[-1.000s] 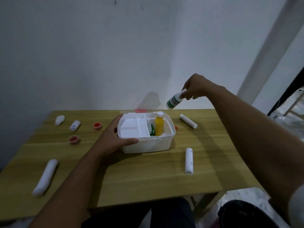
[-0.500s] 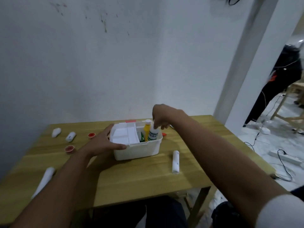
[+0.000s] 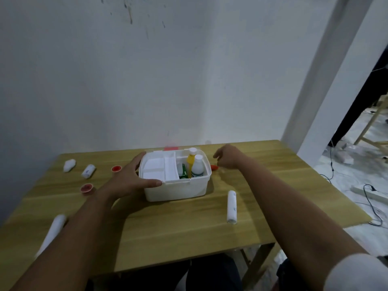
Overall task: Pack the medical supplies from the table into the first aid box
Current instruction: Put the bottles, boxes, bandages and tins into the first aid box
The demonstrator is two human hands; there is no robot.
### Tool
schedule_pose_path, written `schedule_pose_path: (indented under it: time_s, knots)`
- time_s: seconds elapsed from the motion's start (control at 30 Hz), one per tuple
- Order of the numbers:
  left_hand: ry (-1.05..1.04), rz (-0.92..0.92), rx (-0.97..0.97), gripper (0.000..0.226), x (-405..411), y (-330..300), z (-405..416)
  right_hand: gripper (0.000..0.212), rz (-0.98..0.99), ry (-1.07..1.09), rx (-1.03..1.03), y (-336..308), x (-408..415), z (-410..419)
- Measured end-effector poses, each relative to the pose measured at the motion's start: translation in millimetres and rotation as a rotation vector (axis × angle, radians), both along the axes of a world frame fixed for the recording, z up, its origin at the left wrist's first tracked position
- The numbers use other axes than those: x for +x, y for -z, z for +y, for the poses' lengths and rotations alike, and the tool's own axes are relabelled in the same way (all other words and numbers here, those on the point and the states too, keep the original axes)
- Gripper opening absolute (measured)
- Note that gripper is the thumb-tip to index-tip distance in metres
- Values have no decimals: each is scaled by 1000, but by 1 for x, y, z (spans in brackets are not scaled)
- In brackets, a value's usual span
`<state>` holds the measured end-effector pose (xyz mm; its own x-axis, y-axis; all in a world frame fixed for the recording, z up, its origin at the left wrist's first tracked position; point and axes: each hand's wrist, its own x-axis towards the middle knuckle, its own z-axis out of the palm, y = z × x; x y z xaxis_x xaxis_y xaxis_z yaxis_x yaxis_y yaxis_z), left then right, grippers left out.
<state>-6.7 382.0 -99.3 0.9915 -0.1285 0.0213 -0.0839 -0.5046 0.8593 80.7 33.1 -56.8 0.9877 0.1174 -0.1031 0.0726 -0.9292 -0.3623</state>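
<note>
The white first aid box (image 3: 176, 190) stands open mid-table, with a white tray insert on its left side. In its right compartment a white bottle with a green label (image 3: 198, 169) stands beside a yellow bottle (image 3: 191, 163) and a green packet (image 3: 184, 172). My left hand (image 3: 128, 177) grips the box's left end, thumb along the front rim. My right hand (image 3: 227, 158) hovers just right of the box with loosely curled, empty fingers, above an orange cap (image 3: 214, 168). A white bandage roll (image 3: 231, 203) lies front right of the box.
Left of the box lie two small white containers (image 3: 69, 165) (image 3: 88, 171), two red caps (image 3: 116, 169) (image 3: 86, 188) and a long white roll (image 3: 53, 232) near the front left edge. A wall backs the wooden table (image 3: 168, 232). Cables (image 3: 369, 194) trail on the floor at right.
My right hand carried the white green-labelled bottle down into the box, let it go beside the yellow bottle and pulled away to the right. My left hand stayed on the box.
</note>
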Motion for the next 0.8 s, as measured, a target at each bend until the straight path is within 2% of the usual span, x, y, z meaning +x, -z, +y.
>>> schedule_pose_path:
  time_s: [0.07, 0.1, 0.2, 0.3, 0.37, 0.43, 0.53, 0.6, 0.63, 0.7, 0.8]
  knots:
    - [14, 6, 7, 137, 1, 0, 2, 40, 8, -46, -90, 21, -3, 2]
    - [17, 9, 13, 138, 1, 1, 3, 36, -25, -41, -105, 29, -4, 3]
    - [8, 7, 11, 143, -3, 0, 2, 23, -126, 7, -61, 42, -6, 7]
    - [7, 8, -16, 139, -5, -1, 0, 17, -140, 25, -25, 36, -10, 5]
    - [19, 14, -21, 133, -7, -4, -1, 16, -148, 36, 25, 21, -8, -2]
    - [28, 21, -21, 136, -9, -6, -2, 17, -194, 54, 101, -4, -7, -10]
    - [40, 34, -35, 133, -9, -9, -5, 16, -302, 62, 304, -55, -13, -12]
    - [66, 46, -36, 124, -8, -13, -5, 19, -313, -9, 432, -89, -24, -3]
    - [80, 50, -35, 121, -7, -15, -6, 23, -279, -82, 434, -103, -31, 6]
    - [83, 44, -26, 115, -7, -19, -9, 22, -174, -240, 293, -120, -45, 29]
    - [40, 8, -20, 111, -9, -19, -17, 15, -186, -389, -129, -113, -60, 69]
